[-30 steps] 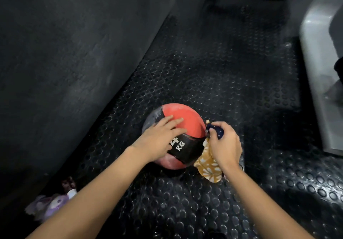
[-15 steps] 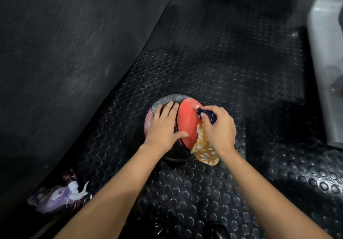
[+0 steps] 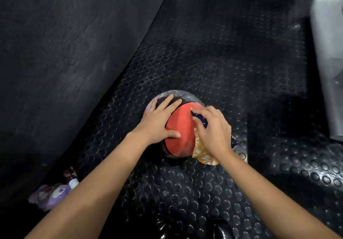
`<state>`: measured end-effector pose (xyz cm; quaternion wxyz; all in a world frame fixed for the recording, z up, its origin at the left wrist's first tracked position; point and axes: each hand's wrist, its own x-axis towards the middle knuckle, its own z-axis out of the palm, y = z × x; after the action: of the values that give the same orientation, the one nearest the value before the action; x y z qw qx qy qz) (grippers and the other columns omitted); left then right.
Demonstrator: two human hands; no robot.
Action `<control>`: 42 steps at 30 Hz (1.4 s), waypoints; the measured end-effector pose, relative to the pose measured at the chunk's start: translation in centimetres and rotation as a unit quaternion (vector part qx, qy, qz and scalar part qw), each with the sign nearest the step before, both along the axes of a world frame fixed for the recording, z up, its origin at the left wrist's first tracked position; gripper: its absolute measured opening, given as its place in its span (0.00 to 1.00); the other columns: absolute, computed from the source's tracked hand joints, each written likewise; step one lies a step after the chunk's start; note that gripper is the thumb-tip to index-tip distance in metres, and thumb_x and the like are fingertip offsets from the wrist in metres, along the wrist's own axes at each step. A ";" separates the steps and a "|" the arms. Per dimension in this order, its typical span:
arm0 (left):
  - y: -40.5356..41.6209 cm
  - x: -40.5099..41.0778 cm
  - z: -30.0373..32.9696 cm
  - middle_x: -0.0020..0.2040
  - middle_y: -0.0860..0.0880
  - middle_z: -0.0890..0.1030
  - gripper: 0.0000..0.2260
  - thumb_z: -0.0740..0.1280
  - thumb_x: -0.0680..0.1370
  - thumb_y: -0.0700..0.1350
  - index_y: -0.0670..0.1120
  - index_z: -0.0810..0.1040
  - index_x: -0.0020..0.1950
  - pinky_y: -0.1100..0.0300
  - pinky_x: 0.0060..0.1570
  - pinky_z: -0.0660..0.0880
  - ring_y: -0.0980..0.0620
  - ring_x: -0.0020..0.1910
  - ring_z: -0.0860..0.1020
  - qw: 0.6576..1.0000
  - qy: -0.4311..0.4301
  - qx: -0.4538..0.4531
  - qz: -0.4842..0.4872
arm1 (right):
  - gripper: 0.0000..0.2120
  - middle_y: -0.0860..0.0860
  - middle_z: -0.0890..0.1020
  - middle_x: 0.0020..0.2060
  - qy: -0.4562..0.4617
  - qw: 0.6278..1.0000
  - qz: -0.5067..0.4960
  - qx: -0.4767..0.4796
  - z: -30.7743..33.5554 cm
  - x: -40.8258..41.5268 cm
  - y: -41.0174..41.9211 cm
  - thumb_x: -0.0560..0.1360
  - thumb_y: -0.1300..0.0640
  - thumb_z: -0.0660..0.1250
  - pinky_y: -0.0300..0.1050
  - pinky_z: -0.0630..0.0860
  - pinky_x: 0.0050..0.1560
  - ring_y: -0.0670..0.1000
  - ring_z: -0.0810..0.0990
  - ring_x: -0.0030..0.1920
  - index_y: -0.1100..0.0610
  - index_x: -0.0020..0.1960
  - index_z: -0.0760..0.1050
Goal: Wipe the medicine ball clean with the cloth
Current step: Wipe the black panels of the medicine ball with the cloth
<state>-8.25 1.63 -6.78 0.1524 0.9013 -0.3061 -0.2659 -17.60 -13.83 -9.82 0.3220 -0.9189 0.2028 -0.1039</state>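
Red and black medicine ball (image 3: 181,133) at frame centre on studded floor mat (image 3: 222,71), rolled further since earlier, left hand (image 3: 159,121) flat with fingers spread, right hand (image 3: 213,129) now pressing bunched cloth (image 3: 201,154) onto red panel.

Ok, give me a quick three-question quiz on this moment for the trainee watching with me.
1. True or false: the left hand rests with straight fingers on the medicine ball.
2. Which hand presses the cloth against the ball? A) left B) right C) both
3. Fill in: the ball sits on a black floor mat with raised ____.

Key:
1. True; its fingers spread over the grey and red panels.
2. B; the right hand bunches the yellow and navy cloth on the ball's right side.
3. Round studs.
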 end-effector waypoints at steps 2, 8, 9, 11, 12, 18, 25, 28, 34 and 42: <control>0.1 -0.3 0.2 0.78 0.57 0.41 0.46 0.73 0.70 0.56 0.60 0.45 0.77 0.46 0.75 0.39 0.41 0.76 0.37 1.000 0.008 0.001 0.003 | 0.09 0.42 0.78 0.48 0.004 0.999 -0.027 0.019 -0.6 0.8 -0.9 0.77 0.52 0.64 0.40 0.66 0.44 0.45 0.74 0.52 0.46 0.55 0.79; 0.0 -0.4 -0.4 0.78 0.55 0.41 0.47 0.73 0.70 0.58 0.59 0.44 0.77 0.45 0.75 0.40 0.40 0.76 0.38 1.000 -0.020 0.007 0.007 | 0.08 0.44 0.78 0.49 -0.019 0.999 -0.024 -0.011 0.3 0.6 1.6 0.77 0.54 0.64 0.42 0.69 0.41 0.46 0.73 0.52 0.48 0.54 0.80; 0.2 -0.4 -0.7 0.78 0.55 0.41 0.47 0.73 0.70 0.59 0.59 0.44 0.77 0.45 0.75 0.40 0.40 0.76 0.38 1.000 -0.029 0.007 0.001 | 0.08 0.44 0.78 0.48 -0.033 0.999 0.006 -0.029 0.3 0.0 2.1 0.77 0.54 0.65 0.40 0.68 0.39 0.46 0.73 0.51 0.48 0.53 0.80; 0.4 -0.8 -0.7 0.78 0.56 0.40 0.46 0.72 0.70 0.58 0.59 0.43 0.77 0.45 0.75 0.40 0.41 0.76 0.36 1.000 -0.027 0.004 0.002 | 0.08 0.43 0.78 0.47 -0.028 0.999 0.011 -0.043 0.0 0.2 1.1 0.77 0.53 0.64 0.40 0.67 0.39 0.46 0.73 0.50 0.47 0.54 0.80; 0.4 -1.1 -0.6 0.78 0.56 0.40 0.46 0.72 0.70 0.57 0.60 0.43 0.77 0.45 0.75 0.39 0.41 0.76 0.36 1.000 -0.020 0.001 0.008 | 0.08 0.43 0.78 0.47 -0.011 0.999 -0.021 -0.026 -0.1 1.0 0.2 0.78 0.53 0.63 0.41 0.67 0.40 0.47 0.74 0.51 0.46 0.54 0.80; -0.4 -0.6 -0.5 0.78 0.57 0.40 0.46 0.73 0.71 0.56 0.59 0.44 0.77 0.45 0.75 0.41 0.39 0.76 0.38 1.000 -0.009 0.004 0.018 | 0.09 0.43 0.78 0.48 -0.020 0.999 -0.003 -0.047 0.8 0.6 2.2 0.77 0.54 0.64 0.39 0.66 0.39 0.46 0.73 0.52 0.45 0.53 0.80; -0.5 -1.4 -0.3 0.78 0.58 0.39 0.46 0.72 0.71 0.56 0.59 0.42 0.77 0.45 0.74 0.41 0.39 0.76 0.37 1.000 -0.011 0.008 0.014 | 0.10 0.47 0.78 0.51 0.055 0.995 -0.081 -0.024 0.7 3.1 -0.6 0.78 0.54 0.61 0.44 0.68 0.43 0.51 0.75 0.54 0.48 0.55 0.79; -0.3 -1.3 -0.4 0.78 0.57 0.39 0.46 0.72 0.72 0.56 0.58 0.42 0.77 0.45 0.75 0.41 0.40 0.76 0.37 1.000 -0.017 0.006 0.015 | 0.09 0.47 0.78 0.49 0.007 0.996 0.031 -0.087 1.3 1.9 1.8 0.78 0.53 0.62 0.42 0.70 0.38 0.49 0.74 0.52 0.48 0.55 0.80; -0.5 -2.0 -0.2 0.77 0.58 0.39 0.46 0.72 0.72 0.55 0.59 0.42 0.77 0.44 0.74 0.42 0.41 0.76 0.36 1.000 -0.010 0.005 0.021 | 0.10 0.47 0.78 0.53 0.074 0.993 -0.086 -0.021 0.7 3.6 -1.4 0.78 0.54 0.61 0.46 0.70 0.47 0.52 0.75 0.56 0.47 0.55 0.79; 0.2 -1.7 -0.5 0.78 0.58 0.41 0.47 0.73 0.70 0.57 0.59 0.43 0.77 0.42 0.75 0.43 0.41 0.76 0.37 1.000 -0.013 -0.006 0.025 | 0.09 0.46 0.79 0.51 0.079 0.989 -0.123 0.038 -0.7 2.6 -2.3 0.78 0.54 0.62 0.44 0.69 0.45 0.52 0.77 0.53 0.45 0.54 0.79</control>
<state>-9.96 1.83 -7.31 0.1608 0.9111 -0.2869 -0.2485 -14.97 -16.14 -10.52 0.3240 -0.8795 0.3430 -0.0625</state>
